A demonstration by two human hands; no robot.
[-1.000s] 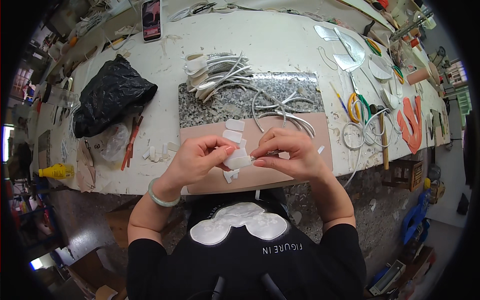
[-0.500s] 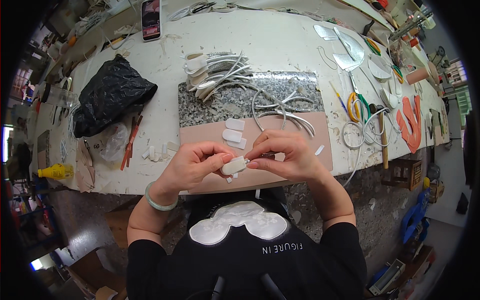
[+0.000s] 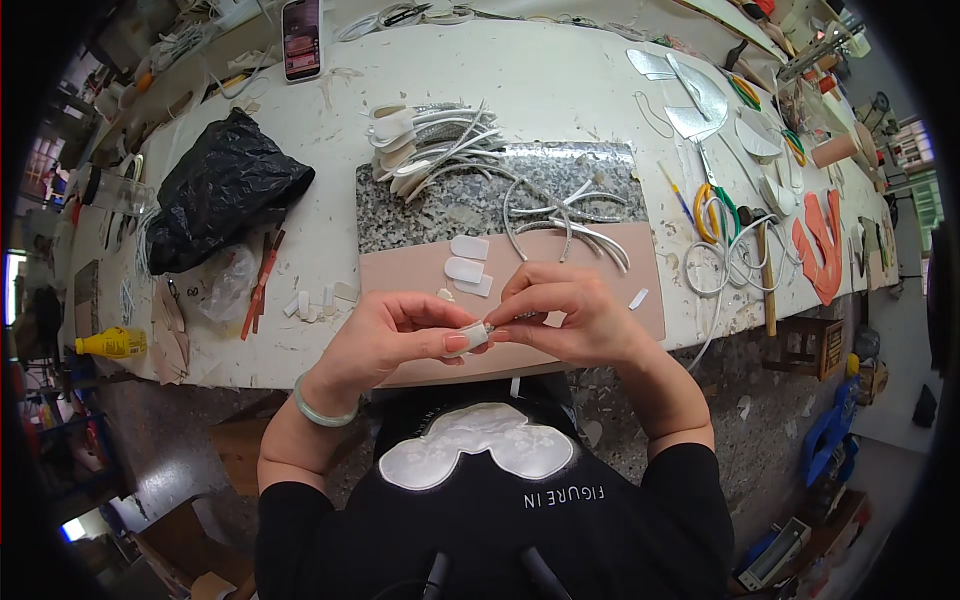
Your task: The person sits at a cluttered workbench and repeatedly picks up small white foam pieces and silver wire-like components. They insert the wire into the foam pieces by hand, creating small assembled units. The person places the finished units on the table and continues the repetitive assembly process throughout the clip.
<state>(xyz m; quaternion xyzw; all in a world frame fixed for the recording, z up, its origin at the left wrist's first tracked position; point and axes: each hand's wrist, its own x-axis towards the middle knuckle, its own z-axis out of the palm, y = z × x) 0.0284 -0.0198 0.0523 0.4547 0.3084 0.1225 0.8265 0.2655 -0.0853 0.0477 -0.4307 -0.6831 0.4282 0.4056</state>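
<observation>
Over the near part of a pinkish-tan board (image 3: 610,265), my left hand (image 3: 400,335) grips a small white tab (image 3: 468,342) between thumb and fingers. At the tab's right end, the thumb and fingertips of my right hand (image 3: 575,315) pinch a thin silvery piece, mostly hidden by the fingers. Just beyond my hands lie several loose white tabs (image 3: 465,270) with rounded ends. Farther off, a bundle of silver and white cords (image 3: 455,135) with cream tabs on their ends rests on a speckled stone slab (image 3: 400,225).
A crumpled black plastic bag (image 3: 225,190) is at the left, with red-brown strips (image 3: 263,285) nearby. Scissors with yellow and green handles (image 3: 708,215), a looped white cord (image 3: 735,260), a hammer (image 3: 768,280) and coral-coloured pieces (image 3: 820,250) lie right. A phone (image 3: 302,40) stands at the back.
My left hand has turned the white tab and covers more of it, with the thumb now lying over it. My right fingertips remain at its end.
</observation>
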